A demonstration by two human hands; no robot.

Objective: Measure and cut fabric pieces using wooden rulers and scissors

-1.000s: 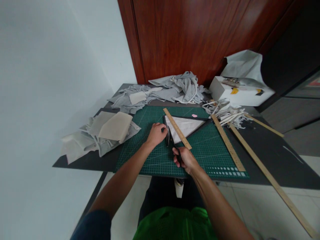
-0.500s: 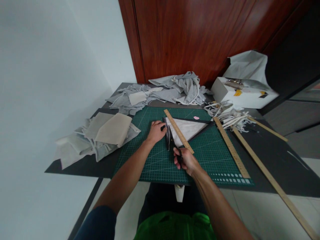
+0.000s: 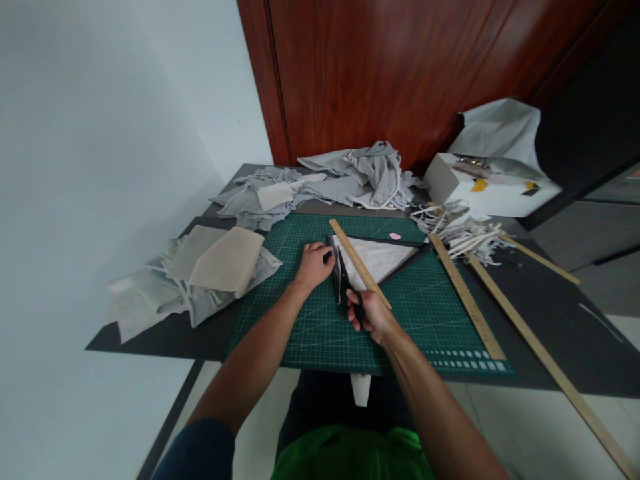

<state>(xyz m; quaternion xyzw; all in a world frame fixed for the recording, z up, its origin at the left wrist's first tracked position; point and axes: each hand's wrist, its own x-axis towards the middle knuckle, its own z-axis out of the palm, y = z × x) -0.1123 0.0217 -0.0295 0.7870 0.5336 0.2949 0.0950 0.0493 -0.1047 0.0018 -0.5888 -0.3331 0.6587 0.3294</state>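
We look down at our two bare arms over a green cutting mat (image 3: pixel 310 320) on a dark table (image 3: pixel 550 313). Our right hand (image 3: pixel 373 317) grips black scissors (image 3: pixel 345 283), fingers closed through the handles, blades pointing away from us along the left edge of a white triangle of fabric (image 3: pixel 377 257) with dark borders. Our left hand (image 3: pixel 314 265) presses flat on the mat, touching that edge at its far end. A wooden ruler (image 3: pixel 359 271) lies slanted across the triangle. The blades seem to sit at the near part of the edge, so we judge the cut begun, with most of that side left. Grey scraps (image 3: pixel 210 270) lie left, more cloth (image 3: pixel 350 177) far, and longer rulers (image 3: pixel 467 297) right.
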